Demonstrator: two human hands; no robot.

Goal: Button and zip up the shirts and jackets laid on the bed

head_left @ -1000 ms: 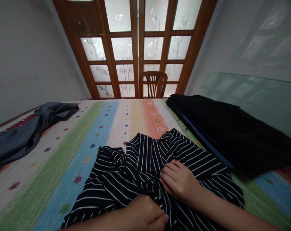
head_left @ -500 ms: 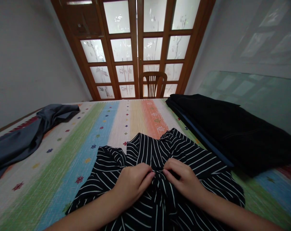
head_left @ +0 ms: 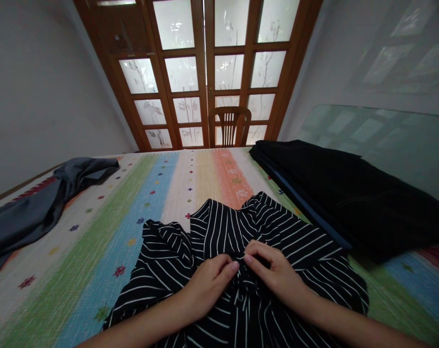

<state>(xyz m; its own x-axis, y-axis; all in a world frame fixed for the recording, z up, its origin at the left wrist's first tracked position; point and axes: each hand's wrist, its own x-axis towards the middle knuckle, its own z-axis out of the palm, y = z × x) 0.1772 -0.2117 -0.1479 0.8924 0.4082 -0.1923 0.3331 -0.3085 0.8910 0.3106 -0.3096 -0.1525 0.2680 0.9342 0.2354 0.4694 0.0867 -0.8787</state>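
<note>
A black garment with thin white stripes (head_left: 219,232) lies rumpled on the striped cloth of the table, right in front of me. My left hand (head_left: 208,285) rests on its middle with the fingers curled, pinching the fabric. My right hand (head_left: 273,275) sits beside it, fingertips nearly touching the left ones, also pinching a fold of the striped garment. The pinched spot is partly hidden by my fingers.
The table carries a colourful striped cloth (head_left: 150,193). A grey-blue garment (head_left: 38,203) lies crumpled at the left edge. A stack of black folded clothes (head_left: 346,193) fills the right side. A wooden chair (head_left: 229,125) stands behind the table, before glazed wooden doors (head_left: 205,67).
My left hand has come up from the near edge to meet my right hand at the garment's middle. Both hands then shifted slightly toward me, bunching the fabric.
</note>
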